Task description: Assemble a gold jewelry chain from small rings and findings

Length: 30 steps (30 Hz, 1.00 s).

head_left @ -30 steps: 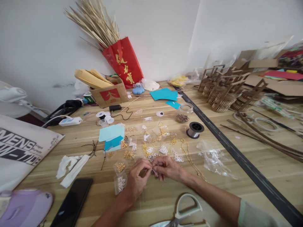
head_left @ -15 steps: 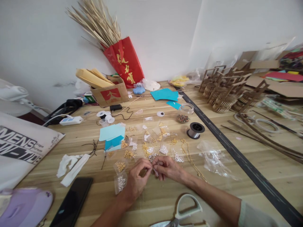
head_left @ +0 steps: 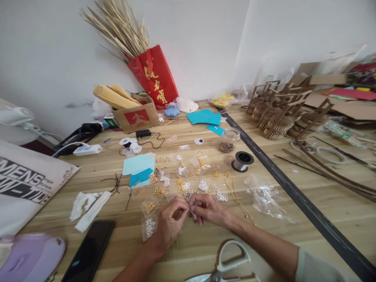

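Observation:
My left hand (head_left: 173, 217) is closed in a pinch, thumb against forefinger, its tips meeting those of my right hand. Whatever is between the left fingertips is too small to make out. Also pinching, my right hand (head_left: 207, 209) has a short silvery beaded strand (head_left: 193, 214) showing under its fingers. Just beyond the fingertips lies a pile of dark silvery beads (head_left: 188, 194). Around it are silver findings (head_left: 202, 185), gold findings (head_left: 160, 191) and silver rings (head_left: 150, 227) on small clear bags. A gold chain (head_left: 233, 194) lies right of my right hand.
Scissors (head_left: 232, 258) lie at the near edge, below my right forearm. A phone (head_left: 89, 250) is at the left front. Behind the findings stand a wire spool (head_left: 242, 161) and a bowl of beads (head_left: 226, 147). Woven baskets (head_left: 282, 117) crowd the back right.
The whole view has shifted very slightly. Both hands keep the same pinch in the same place.

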Each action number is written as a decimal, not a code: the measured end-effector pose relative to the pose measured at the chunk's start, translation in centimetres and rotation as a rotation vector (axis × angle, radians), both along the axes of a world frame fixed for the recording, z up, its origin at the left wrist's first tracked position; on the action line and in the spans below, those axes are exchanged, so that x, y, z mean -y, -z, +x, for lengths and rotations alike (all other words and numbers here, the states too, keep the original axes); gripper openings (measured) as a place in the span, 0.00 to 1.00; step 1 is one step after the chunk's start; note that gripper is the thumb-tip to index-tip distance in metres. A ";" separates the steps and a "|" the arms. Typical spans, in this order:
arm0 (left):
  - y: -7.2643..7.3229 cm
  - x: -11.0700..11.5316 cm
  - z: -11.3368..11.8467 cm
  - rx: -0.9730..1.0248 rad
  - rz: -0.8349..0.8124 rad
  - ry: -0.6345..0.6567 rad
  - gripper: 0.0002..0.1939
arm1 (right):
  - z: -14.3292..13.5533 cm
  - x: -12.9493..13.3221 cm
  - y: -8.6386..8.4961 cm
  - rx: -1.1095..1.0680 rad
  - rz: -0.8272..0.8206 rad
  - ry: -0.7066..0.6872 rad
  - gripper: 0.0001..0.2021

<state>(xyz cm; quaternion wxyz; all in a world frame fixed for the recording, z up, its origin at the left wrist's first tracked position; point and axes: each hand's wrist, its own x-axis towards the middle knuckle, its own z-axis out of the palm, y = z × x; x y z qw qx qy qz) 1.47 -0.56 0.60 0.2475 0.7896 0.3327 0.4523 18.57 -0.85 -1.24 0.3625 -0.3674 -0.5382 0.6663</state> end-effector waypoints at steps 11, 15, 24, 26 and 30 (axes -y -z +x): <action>0.2 -0.3 -0.2 0.065 -0.167 -0.019 0.08 | -0.2 0.4 0.6 0.012 0.054 0.025 0.16; 0.1 -0.3 -0.3 0.107 -0.273 -0.008 0.07 | -0.2 0.7 0.4 0.049 0.074 0.022 0.14; 0.5 -0.5 -0.3 0.225 -0.461 0.030 0.06 | -0.4 0.8 0.1 0.080 0.079 0.046 0.14; 0.6 -0.5 -0.3 0.240 -0.485 0.027 0.06 | -0.4 0.8 0.1 0.085 0.093 0.059 0.13; 0.7 -0.5 -0.3 0.253 -0.506 0.023 0.06 | -0.3 0.8 0.2 0.102 0.110 0.065 0.12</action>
